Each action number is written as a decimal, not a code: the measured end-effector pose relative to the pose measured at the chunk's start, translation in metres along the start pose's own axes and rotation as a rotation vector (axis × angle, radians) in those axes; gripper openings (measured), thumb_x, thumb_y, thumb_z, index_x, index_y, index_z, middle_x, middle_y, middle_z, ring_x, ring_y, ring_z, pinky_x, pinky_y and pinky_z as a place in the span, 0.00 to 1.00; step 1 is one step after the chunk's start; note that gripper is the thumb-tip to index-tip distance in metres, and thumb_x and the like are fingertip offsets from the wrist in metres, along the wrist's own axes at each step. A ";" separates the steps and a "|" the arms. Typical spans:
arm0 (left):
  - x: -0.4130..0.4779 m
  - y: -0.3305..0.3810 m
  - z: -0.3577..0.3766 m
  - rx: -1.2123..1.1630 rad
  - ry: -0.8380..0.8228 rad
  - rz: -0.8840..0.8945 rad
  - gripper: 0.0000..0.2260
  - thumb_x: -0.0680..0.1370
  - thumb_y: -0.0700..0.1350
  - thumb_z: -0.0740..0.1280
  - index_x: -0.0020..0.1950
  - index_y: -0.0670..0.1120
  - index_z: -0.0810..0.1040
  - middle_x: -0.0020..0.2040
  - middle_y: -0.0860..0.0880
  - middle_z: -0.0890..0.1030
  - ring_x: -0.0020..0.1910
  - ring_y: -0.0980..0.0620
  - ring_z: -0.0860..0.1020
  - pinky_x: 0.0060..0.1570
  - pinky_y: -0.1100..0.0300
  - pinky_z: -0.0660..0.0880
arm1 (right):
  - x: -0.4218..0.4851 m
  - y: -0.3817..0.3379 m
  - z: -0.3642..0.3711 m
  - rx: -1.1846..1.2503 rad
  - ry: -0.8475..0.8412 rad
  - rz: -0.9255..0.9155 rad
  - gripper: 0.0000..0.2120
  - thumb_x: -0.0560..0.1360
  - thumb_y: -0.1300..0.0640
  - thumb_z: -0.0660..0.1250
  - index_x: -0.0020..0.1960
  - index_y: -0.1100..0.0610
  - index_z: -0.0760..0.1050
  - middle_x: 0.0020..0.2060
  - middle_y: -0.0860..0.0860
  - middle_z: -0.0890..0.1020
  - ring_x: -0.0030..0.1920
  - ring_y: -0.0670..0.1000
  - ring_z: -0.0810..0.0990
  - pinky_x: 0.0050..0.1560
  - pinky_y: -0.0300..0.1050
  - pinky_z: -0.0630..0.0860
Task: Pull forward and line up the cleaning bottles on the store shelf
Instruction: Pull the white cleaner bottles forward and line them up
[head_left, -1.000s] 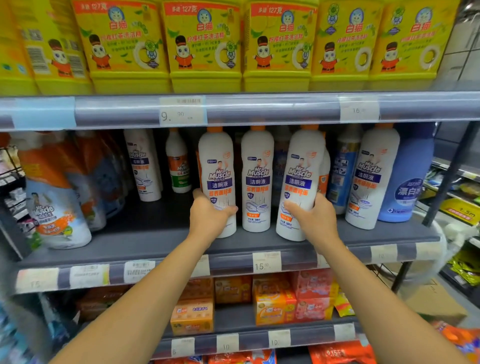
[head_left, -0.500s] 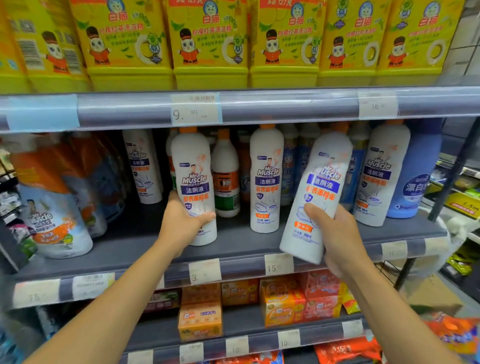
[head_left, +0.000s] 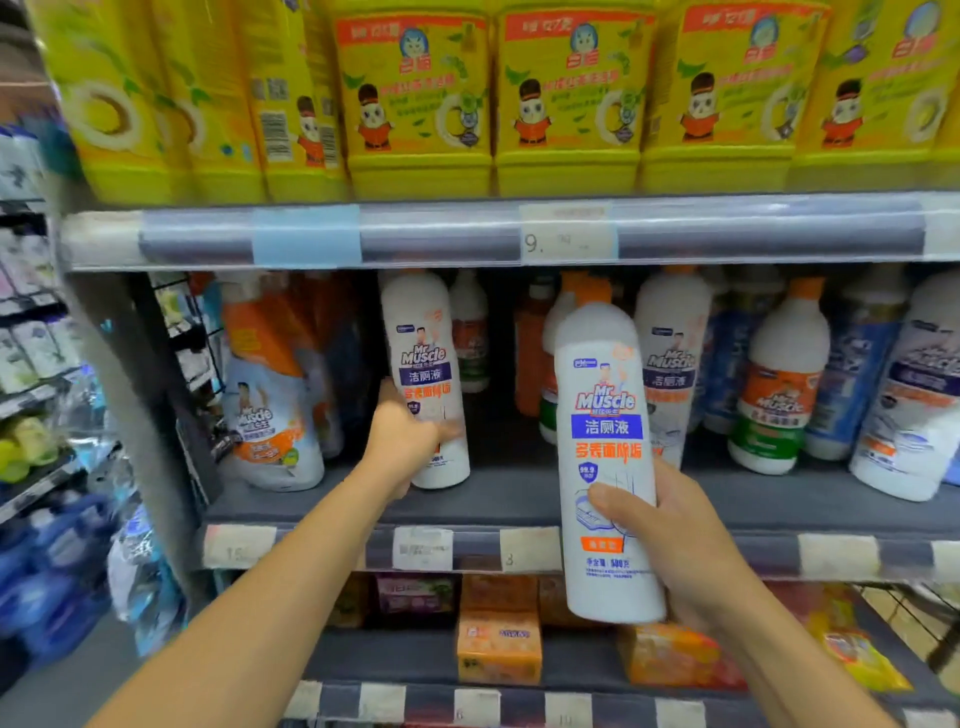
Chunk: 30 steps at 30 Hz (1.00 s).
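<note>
My right hand (head_left: 670, 540) grips a white Mr Muscle bottle (head_left: 605, 447) upright in the air, in front of the middle shelf (head_left: 519, 493) and off its surface. My left hand (head_left: 402, 441) is wrapped around the lower part of a second white Mr Muscle bottle (head_left: 423, 364), which stands on the shelf left of centre. More white bottles stand farther right: one (head_left: 670, 358) behind the lifted bottle, one with an orange and green label (head_left: 779, 384), and another (head_left: 914, 400) at the right edge.
Orange refill pouches (head_left: 270, 395) fill the shelf's left end. Yellow detergent packs (head_left: 566, 98) line the shelf above. Orange soap boxes (head_left: 498, 649) lie on the shelf below. Blue bottles (head_left: 852, 374) stand behind the white ones. A neighbouring rack (head_left: 31, 364) stands at the left.
My right hand has pulled its bottle off the shelf and towards me, now upright. My left hand has slid its bottle leftward along the shelf. The view has swung left.
</note>
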<state>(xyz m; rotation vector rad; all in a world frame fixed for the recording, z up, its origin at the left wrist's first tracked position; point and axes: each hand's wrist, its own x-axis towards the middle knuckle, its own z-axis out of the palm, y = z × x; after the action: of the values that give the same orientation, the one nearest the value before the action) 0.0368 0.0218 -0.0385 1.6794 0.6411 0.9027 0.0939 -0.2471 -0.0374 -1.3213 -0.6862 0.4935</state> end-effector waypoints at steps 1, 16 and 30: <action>0.007 -0.001 -0.006 0.000 0.017 -0.012 0.29 0.65 0.34 0.77 0.60 0.46 0.68 0.52 0.46 0.80 0.51 0.47 0.79 0.52 0.46 0.78 | 0.003 0.000 0.004 -0.006 -0.015 -0.005 0.12 0.71 0.60 0.72 0.54 0.54 0.78 0.46 0.54 0.86 0.44 0.56 0.86 0.38 0.47 0.81; 0.074 -0.015 -0.021 0.003 -0.049 -0.035 0.31 0.66 0.31 0.76 0.65 0.42 0.68 0.60 0.43 0.78 0.60 0.45 0.77 0.61 0.43 0.73 | 0.060 0.000 0.054 0.042 -0.045 0.029 0.10 0.73 0.60 0.70 0.53 0.54 0.78 0.45 0.55 0.86 0.44 0.56 0.86 0.37 0.48 0.81; 0.062 -0.025 0.028 0.379 0.387 -0.145 0.43 0.62 0.45 0.79 0.67 0.43 0.57 0.64 0.37 0.66 0.63 0.34 0.68 0.60 0.42 0.69 | 0.071 0.016 0.060 -0.025 -0.044 -0.029 0.10 0.72 0.59 0.71 0.52 0.50 0.78 0.45 0.52 0.86 0.43 0.54 0.86 0.35 0.45 0.81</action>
<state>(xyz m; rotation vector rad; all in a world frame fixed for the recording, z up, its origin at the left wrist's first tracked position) 0.0956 0.0617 -0.0509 1.7701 1.2435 1.0581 0.1028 -0.1534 -0.0349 -1.3255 -0.7496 0.4932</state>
